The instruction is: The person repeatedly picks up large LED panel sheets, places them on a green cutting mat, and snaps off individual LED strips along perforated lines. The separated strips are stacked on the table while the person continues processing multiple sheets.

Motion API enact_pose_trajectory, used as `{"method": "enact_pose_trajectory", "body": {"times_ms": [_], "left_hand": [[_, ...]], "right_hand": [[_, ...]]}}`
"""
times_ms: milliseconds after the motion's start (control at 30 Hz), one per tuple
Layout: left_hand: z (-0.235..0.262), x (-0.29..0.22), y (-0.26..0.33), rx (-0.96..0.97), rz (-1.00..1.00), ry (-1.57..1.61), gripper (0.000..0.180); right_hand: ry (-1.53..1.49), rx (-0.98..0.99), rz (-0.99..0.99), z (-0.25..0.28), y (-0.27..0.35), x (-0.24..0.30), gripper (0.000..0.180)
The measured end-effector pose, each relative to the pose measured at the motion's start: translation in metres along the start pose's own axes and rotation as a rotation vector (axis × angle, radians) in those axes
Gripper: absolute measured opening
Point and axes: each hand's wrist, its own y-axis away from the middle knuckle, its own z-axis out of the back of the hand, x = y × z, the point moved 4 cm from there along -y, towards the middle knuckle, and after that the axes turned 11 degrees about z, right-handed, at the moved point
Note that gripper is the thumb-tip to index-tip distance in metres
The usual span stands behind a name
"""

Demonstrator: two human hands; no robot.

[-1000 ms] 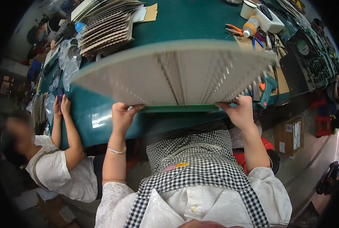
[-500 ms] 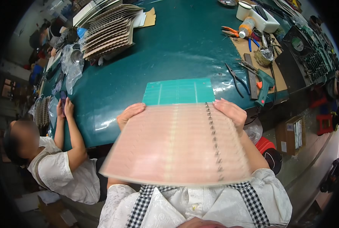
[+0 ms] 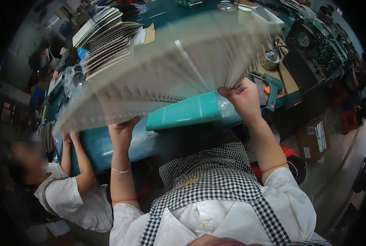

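Observation:
A large pale board (image 3: 158, 74) with rows of small dark pins or holes is lifted and tilted above the table, smeared by motion. My left hand (image 3: 122, 128) is closed on its near left edge. My right hand (image 3: 243, 97) grips the same edge farther right, thumb and fingers pinched together. Below that edge lies a turquoise-green panel (image 3: 187, 112) with pale lines, at the table's front edge; whether it touches the board I cannot tell. The lifted board hides much of the tabletop.
Stacked similar boards (image 3: 111, 49) stand at the back left. A green glue gun (image 3: 274, 88) lies on the right, near a foil-wrapped lump (image 3: 270, 60) and a dark case (image 3: 306, 49) with circuit boards. A person (image 3: 74, 184) sits on my left. A carton (image 3: 316, 139) is at lower right.
The large board has swung up and away from my chest, now over the table. Both hands turned with it, keeping their hold. The green panel now appears lower and tilted.

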Motion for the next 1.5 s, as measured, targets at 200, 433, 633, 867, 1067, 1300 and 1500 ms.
{"method": "enact_pose_trajectory", "body": {"times_ms": [200, 433, 633, 867, 1067, 1300, 1500], "left_hand": [[-0.018, -0.003, 0.015, 0.217, 0.200, 0.223, 0.025], [-0.044, 0.031, 0.036, 0.269, 0.402, 0.478, 0.041], [-0.076, 0.022, 0.054, 0.076, 0.274, 0.475, 0.034], [-0.118, 0.000, 0.072, 0.192, 0.418, 0.656, 0.036], [-0.137, -0.009, 0.071, 0.433, 0.689, 0.896, 0.042], [-0.067, 0.011, 0.049, 0.097, 0.241, 0.599, 0.030], [-0.025, 0.041, -0.008, -0.036, 0.063, 0.582, 0.026]], "right_hand": [[-0.419, -0.067, -0.167, 0.021, 0.013, -0.026, 0.012], [-0.536, -0.177, -0.058, 0.024, 0.021, -0.028, 0.011], [-0.297, -0.107, -0.080, -0.005, 0.029, -0.019, 0.013], [-0.481, -0.012, 0.183, -0.009, 0.028, -0.015, 0.013], [-0.831, 0.043, 0.116, -0.003, 0.019, -0.006, 0.016], [-0.094, -0.202, -0.100, 0.136, -0.012, 0.014, 0.014], [1.374, -0.010, 0.009, 0.269, -0.056, -0.031, 0.022]]}}
